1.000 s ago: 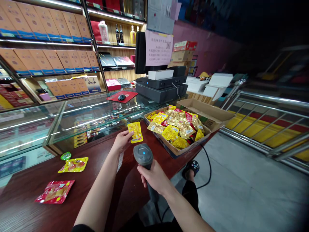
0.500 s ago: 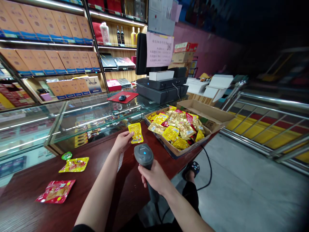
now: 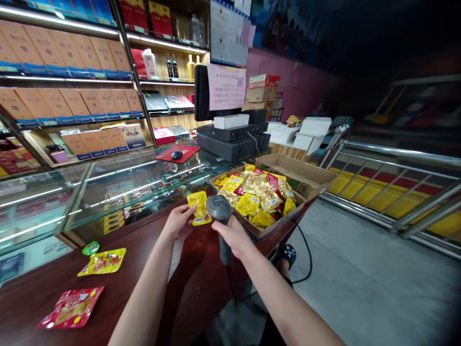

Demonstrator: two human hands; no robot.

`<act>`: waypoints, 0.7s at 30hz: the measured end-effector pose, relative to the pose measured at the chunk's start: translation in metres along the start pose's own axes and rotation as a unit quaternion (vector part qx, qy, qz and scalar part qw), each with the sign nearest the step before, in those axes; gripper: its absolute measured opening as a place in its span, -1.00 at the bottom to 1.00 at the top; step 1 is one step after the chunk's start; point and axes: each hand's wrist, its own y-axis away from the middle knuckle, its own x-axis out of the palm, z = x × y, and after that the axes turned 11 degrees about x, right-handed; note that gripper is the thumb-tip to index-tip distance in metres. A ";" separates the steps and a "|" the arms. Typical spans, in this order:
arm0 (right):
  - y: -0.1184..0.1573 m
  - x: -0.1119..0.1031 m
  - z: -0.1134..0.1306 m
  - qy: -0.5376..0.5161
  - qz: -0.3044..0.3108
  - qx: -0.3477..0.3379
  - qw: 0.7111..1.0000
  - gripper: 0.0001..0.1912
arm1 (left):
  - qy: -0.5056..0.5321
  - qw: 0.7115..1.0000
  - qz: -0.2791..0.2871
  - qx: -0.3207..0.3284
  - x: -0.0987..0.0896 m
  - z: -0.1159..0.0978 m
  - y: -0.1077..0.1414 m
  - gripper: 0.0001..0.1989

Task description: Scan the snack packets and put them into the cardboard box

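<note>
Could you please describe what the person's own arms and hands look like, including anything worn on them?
The left hand and right hand are ungloved. The left forearm and right forearm are bare as well, with no sleeve, watch or bracelet showing in this view.

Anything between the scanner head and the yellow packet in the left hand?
Nothing visible. The barcode scanner in the right hand is right at the yellow snack packet in the left hand. Its head overlaps the packet's edge in this view; whether they touch is unclear.
</note>
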 end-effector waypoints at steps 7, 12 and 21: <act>-0.045 -0.027 0.047 -0.033 0.007 0.055 0.998 -0.80 | 0.005 1.000 0.011 0.016 0.031 -0.016 -0.029 -0.57; -0.069 -0.073 0.100 -0.049 -0.014 0.096 0.994 -0.87 | 0.000 1.000 0.014 0.021 0.087 -0.046 -0.095 -0.57; -0.127 -0.165 0.139 -0.069 -0.088 0.088 0.990 -0.93 | -0.081 0.996 0.015 0.031 0.196 -0.052 -0.186 -0.44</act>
